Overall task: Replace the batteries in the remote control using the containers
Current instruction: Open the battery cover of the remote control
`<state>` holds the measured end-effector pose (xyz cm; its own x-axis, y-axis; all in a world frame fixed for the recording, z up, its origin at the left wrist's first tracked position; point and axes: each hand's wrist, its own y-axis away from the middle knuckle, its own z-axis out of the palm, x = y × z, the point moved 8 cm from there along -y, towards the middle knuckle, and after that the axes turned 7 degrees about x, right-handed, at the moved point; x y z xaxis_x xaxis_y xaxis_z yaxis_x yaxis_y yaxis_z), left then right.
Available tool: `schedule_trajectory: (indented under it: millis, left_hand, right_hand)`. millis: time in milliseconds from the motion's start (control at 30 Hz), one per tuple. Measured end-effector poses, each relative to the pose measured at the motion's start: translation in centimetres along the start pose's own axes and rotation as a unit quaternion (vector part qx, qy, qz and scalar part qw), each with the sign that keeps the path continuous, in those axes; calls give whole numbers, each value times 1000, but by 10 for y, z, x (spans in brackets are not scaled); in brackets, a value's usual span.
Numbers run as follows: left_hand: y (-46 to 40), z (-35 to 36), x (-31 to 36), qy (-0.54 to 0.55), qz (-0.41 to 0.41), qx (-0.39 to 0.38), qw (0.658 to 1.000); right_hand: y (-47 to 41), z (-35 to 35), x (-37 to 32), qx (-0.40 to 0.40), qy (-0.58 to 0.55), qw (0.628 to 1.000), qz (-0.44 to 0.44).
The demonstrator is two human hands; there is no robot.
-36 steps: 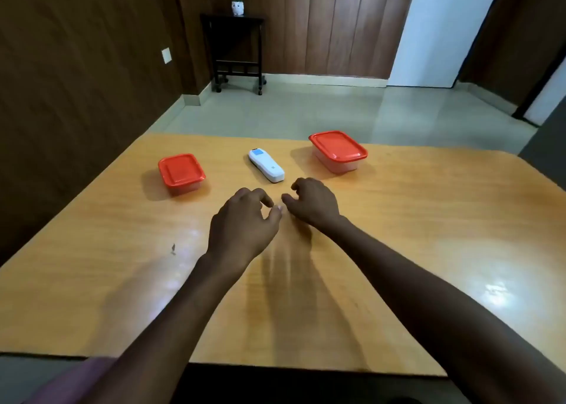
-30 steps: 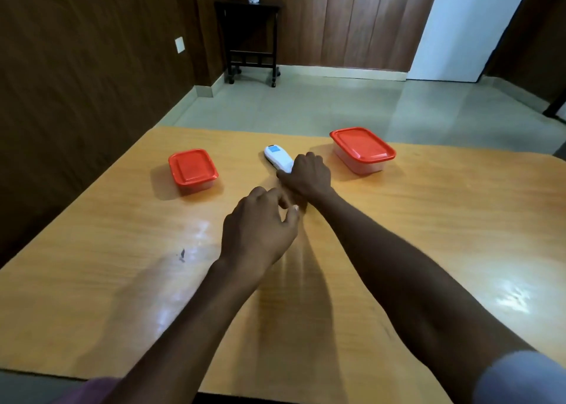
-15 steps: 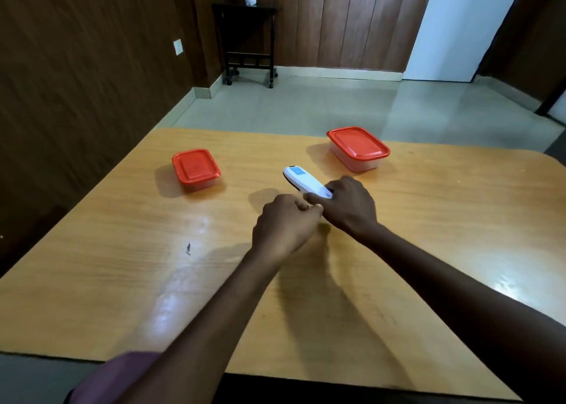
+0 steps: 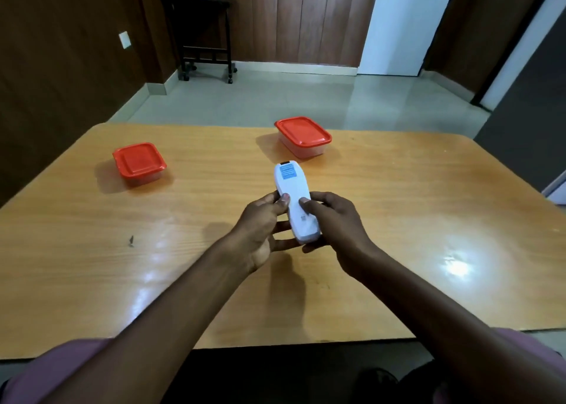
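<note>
— Where do you stand with it?

— You hold the remote above the worktop, back side up. Your left hand and right hand each have a closed grip on its near end, thumbs on top.

— And what's left?

— Nearly everything, I'd say. The back cover looks shut, and both containers, the left box and the far box, sit lidded and untouched.
</note>
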<state>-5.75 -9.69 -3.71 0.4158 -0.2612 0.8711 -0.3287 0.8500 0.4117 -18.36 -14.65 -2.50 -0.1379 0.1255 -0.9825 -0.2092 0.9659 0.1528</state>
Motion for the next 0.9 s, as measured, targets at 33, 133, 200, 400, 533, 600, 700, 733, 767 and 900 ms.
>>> schedule_trajectory:
  millis: [33,133,200,400,533,600,700,733,767,900]
  left_hand:
    - [1,3,0,-10,4,-10,1000]
    - [1,10,2,-19,26,-34,999]
    - [1,15,3,-19,50,-41,998]
    - [0,20,3,-2,103,-4,995]
    - [-2,17,4,13,113,4,993]
    - [-2,13,4,19,116,4,993]
    - [1,11,6,15,126,3,992]
    - [1,11,6,13,130,3,991]
    - [2,11,7,11,135,1,991]
    - [4,16,11,0,140,-13,990]
  right_hand:
    - [0,2,1,-17,-1,1000,-2]
    - [0,7,6,-47,-21,999,-3]
    - [-1,8,7,-52,-41,998,-7]
    - [0,10,1,-37,-40,997,-56]
    - [0,12,-1,-36,-18,997,-72]
    - [2,13,-1,-47,-15,996,-76]
    - [3,15,1,-69,-22,995,-70]
    - [3,14,2,-76,-28,995,-66]
    - [3,13,2,-84,-32,994,-63]
    - [2,9,-2,-104,-15,993,-61]
